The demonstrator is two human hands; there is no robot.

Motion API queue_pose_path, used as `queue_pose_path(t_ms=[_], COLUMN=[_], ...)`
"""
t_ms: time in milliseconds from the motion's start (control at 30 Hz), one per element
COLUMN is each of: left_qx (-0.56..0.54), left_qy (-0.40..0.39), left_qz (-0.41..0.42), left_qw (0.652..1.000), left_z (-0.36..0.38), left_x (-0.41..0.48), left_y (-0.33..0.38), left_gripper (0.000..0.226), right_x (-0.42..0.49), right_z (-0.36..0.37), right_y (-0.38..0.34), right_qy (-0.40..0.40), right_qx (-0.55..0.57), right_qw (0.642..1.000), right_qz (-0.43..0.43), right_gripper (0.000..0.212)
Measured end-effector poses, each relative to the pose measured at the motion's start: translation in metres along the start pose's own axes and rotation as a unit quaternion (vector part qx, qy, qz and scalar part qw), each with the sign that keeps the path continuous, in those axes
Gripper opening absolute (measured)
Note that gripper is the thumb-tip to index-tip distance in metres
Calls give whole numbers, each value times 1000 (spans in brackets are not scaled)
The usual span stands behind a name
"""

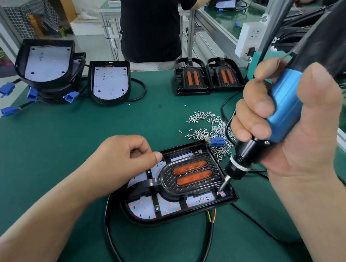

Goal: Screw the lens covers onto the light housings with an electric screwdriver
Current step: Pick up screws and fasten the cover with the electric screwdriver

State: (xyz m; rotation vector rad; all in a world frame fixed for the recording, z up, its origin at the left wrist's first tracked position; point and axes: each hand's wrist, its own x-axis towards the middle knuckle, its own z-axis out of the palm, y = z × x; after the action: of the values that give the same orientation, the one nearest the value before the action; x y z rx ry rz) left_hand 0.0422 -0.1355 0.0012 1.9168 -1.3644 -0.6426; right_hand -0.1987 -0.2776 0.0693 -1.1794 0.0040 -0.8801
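Driving a screw at the near right corner of the lens cover [191, 176].

Head view: grips the electric screwdriver [285, 106] in the right hand [280, 127], fingers [254, 106] wrapped round its blue barrel. Slants the tool down and leftward, bit tip [220, 191] meeting the cover's near right corner, inside the light housing [174, 219] on the green surface [85, 126] straight ahead. Lies with long axis from near left to far right. Rests the left hand [120, 155] at the housing's far left edge, fingers curled, thumb against forefinger; cannot tell whether pinching a screw. Keeps the screw pile [210, 128] just beyond, nearer the right hand. Probably calls for straight pressure down the bit.
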Motion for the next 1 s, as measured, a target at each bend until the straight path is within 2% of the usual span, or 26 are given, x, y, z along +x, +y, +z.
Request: queue_pose_path(t_ms=[133, 500, 767, 1000], left_qx=[15, 31, 23, 23], left_qy=[26, 47, 47, 56], left_qz=[12, 38, 41, 48], left_qw=[999, 998, 998, 997], left_z=[5, 6, 7, 9], left_x=[-1, -1, -1, -2], left_y=[-2, -2, -3, -3], left_gripper=[42, 38, 30, 39], right_x=[-1, 1, -1, -1], right_z=[1, -3, -3, -4], right_y=[-1, 2, 3, 4], right_qy=[-24, 35, 5, -15], right_qx=[16, -9, 7, 12], right_qw=[1000, 999, 1000, 999], right_qz=[-1, 7, 18, 32], right_gripper=[50, 43, 41, 40])
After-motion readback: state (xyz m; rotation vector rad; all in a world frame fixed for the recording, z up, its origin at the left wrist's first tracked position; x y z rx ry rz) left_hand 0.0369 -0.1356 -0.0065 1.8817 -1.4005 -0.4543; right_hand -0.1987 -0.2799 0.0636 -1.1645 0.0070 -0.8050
